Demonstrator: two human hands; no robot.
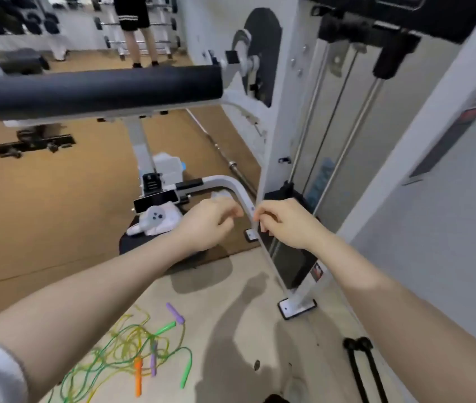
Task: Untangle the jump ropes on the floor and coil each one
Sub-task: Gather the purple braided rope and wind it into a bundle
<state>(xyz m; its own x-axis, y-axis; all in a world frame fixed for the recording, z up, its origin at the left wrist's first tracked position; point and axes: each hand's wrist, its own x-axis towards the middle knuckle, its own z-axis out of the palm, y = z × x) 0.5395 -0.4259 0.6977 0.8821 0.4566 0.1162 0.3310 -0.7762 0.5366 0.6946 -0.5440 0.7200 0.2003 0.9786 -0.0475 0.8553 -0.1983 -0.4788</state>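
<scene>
Head view: a gym floor is seen from above, with both forearms stretched forward and the tangle low in the frame.
Ropes: the jump ropes [132, 356] are heaped in one knot on the pale floor [231, 330], green and yellow cords crossed over each other, none coiled yet.
Handles: a purple handle [175, 312], a green handle [165, 328], an orange handle [138, 376] and another green handle [184, 377] are scattered around the heap's right edge.
Left hand: the left hand [207, 225] is loosely curled, fingers bent inward; nothing is seen held in it.
Right hand: the right hand [284, 222] is likewise curled with fingertips pinched together; whether anything thin is pinched cannot be told.
Key relation: the tangle lies below and behind both hands, toward the body and under the left forearm, well apart from either palm; the left hand is judged nearer.
Long axis: the heap is spread roughly from lower left to upper right.
Containers: none are seen near the ropes.
Surroundings: a weight machine [289, 112] is stood just beyond the hands.
</scene>
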